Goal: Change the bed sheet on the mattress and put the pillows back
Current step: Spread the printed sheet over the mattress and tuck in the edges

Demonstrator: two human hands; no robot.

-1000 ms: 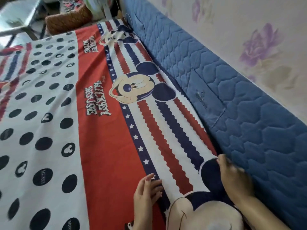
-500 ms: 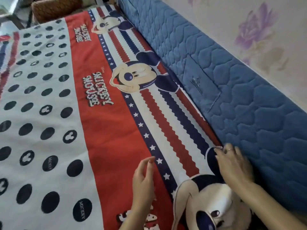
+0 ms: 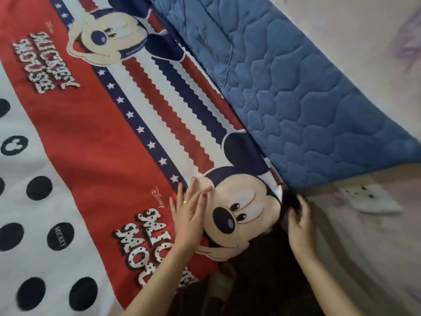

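**Inspector:** Status of the sheet?

**Assessor:** The printed bed sheet [image 3: 98,137] lies spread flat over the mattress across most of the view, smooth, no major creases visible. I judge the spreading largely done; the corner by the wall is the step in hand.

**Inspector:** Hands?

**Assessor:** The left hand [image 3: 190,215] rests flat on the sheet beside the cartoon face, fingers straight and slightly spread, grasping nothing (a ring shows on one finger). The right hand [image 3: 298,221] is at the sheet's dark corner edge, fingers curled towards the fabric; it looks to be pinching that edge, but blur and shadow leave me unable to tell for certain.

**Inspector:** Outstanding items?

**Assessor:** Tucking this corner, in my judgement. No pillows appear in view, so their return is not yet done as far as can be seen.

**Inspector:** Surroundings and obstructions?

**Assessor:** A blue quilted pad [image 3: 284,87] stands along the wall [image 3: 355,30], touching the sheet's long edge; it crowds the gap where the edge must go. A white wall socket [image 3: 369,198] sits just beside the corner. The space below the corner is dark; contents not discernible.
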